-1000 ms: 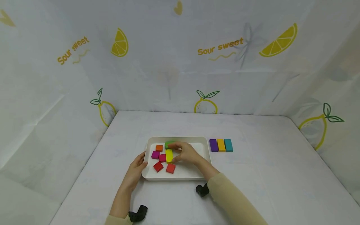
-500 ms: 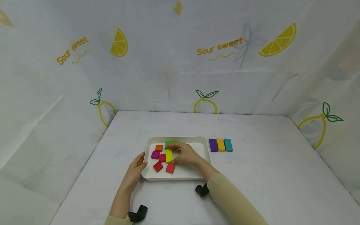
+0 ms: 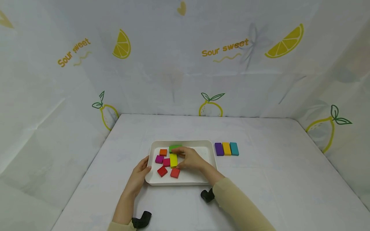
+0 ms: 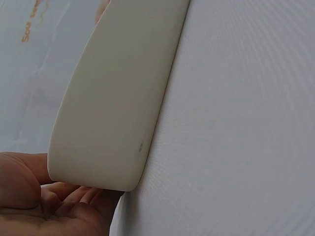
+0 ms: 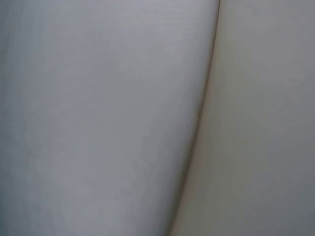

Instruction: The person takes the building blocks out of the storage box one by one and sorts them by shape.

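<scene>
A white tray on the table holds several coloured blocks. My right hand is inside it, fingers curled round the yellow block, with a green block just beyond the fingertips. An orange block, a magenta block, a pink block and two red blocks lie to the left. My left hand grips the tray's left front edge; the left wrist view shows the tray wall against the left hand's fingers. The right wrist view shows only blurred white surfaces.
A purple block, a yellow-orange block and a teal block lie side by side on the table right of the tray. Lemon-print cloth walls enclose the table on three sides.
</scene>
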Available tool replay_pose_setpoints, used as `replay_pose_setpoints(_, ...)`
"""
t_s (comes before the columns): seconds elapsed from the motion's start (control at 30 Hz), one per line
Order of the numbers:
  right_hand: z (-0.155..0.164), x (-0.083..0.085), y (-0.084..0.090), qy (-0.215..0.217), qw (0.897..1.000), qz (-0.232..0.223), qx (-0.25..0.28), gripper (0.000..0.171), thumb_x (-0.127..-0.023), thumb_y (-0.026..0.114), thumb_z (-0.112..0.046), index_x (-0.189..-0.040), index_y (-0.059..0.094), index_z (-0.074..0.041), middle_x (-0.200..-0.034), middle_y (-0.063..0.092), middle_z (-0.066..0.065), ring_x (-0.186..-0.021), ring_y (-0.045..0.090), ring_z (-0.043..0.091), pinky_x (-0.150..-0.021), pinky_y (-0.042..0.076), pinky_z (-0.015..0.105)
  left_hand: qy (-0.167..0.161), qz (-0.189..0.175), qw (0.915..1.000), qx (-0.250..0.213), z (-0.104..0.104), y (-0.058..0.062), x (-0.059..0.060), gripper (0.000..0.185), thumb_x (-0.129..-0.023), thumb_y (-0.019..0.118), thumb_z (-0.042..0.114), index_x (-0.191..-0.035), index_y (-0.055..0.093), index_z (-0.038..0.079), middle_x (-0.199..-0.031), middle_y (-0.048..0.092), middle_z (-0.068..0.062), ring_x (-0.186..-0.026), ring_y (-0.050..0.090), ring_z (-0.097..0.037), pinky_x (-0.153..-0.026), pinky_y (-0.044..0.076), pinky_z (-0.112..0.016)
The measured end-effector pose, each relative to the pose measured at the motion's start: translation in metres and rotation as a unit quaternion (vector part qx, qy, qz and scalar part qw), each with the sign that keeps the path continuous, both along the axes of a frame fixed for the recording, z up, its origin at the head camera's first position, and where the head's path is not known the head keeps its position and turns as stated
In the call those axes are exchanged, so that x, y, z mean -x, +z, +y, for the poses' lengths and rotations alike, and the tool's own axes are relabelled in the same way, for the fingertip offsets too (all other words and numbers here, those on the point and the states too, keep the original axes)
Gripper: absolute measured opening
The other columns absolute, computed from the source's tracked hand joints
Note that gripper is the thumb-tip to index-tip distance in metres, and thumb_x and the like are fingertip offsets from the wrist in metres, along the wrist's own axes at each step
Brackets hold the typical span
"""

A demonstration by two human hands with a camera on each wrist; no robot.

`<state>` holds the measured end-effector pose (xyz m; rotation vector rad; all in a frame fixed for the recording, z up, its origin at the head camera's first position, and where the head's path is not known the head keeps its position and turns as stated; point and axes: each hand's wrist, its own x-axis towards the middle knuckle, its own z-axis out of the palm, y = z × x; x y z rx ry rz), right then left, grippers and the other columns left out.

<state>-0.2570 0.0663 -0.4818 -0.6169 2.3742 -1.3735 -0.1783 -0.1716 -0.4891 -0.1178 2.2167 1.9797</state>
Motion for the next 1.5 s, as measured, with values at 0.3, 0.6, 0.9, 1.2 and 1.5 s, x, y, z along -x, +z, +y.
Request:
replay_pose_setpoints(0.3, 0.000, -0.001, 0.001, 0.002, 1.000, -0.003, 0.006, 0.065, -0.076, 0.078, 0.002, -0.137, 0.057, -0.009, -0.142, 0.059, 0.009, -0.136, 0.054, 0.029, -0.110, 0.048, 0.039, 0.001, -0.002, 1.0000, -0.001, -0.001, 0.001, 0.000, 0.056, -0.103, 0.040, 0.006, -0.156, 0.021, 0.001, -0.162, 0.023, -0.025, -0.152, 0.024, -0.040, -0.122, 0.026, -0.052)
replay_pose_setpoints(0.6, 0.011, 0.001, 0.012, -0.011, 1.000, 0.011, 0.027, 0.066, -0.074, 0.081, 0.000, -0.135, 0.058, -0.007, -0.140, 0.059, 0.009, -0.135, 0.053, 0.027, -0.114, 0.044, 0.040, 0.000, -0.004, 1.0000, -0.001, -0.002, 0.002, 0.000, 0.057, -0.103, 0.040, 0.006, -0.156, 0.019, 0.000, -0.163, 0.021, -0.026, -0.152, 0.022, -0.041, -0.122, 0.025, -0.053)
replay_pose_setpoints(0.9, 0.050, 0.004, 0.032, -0.034, 0.998, 0.021, 0.058, 0.069, -0.080, 0.077, -0.001, -0.143, 0.049, -0.006, -0.146, 0.054, 0.011, -0.140, 0.048, 0.028, -0.116, 0.040, 0.042, 0.004, -0.005, 1.0000, 0.006, -0.001, 0.000, 0.002, 0.056, -0.103, 0.040, 0.006, -0.156, 0.021, 0.001, -0.163, 0.023, -0.024, -0.152, 0.023, -0.039, -0.122, 0.025, -0.052)
replay_pose_setpoints(1.2, 0.120, 0.011, 0.047, -0.098, 0.989, 0.037, 0.106, 0.074, -0.078, 0.077, 0.006, -0.144, 0.048, -0.009, -0.151, 0.047, 0.016, -0.144, 0.042, 0.033, -0.115, 0.038, 0.044, 0.000, -0.003, 1.0000, -0.002, -0.001, 0.003, 0.001, 0.056, -0.103, 0.040, 0.005, -0.156, 0.020, 0.001, -0.163, 0.021, -0.025, -0.153, 0.021, -0.039, -0.124, 0.023, -0.053)
replay_pose_setpoints(1.5, 0.187, 0.003, 0.043, -0.163, 0.984, 0.042, 0.054, 0.072, -0.083, 0.075, -0.004, -0.147, 0.044, -0.009, -0.153, 0.044, 0.016, -0.145, 0.040, 0.034, -0.112, 0.037, 0.037, 0.002, -0.004, 1.0000, 0.004, -0.001, 0.003, 0.000, 0.056, -0.103, 0.040, 0.005, -0.156, 0.021, 0.001, -0.163, 0.022, -0.025, -0.152, 0.021, -0.041, -0.123, 0.024, -0.053)
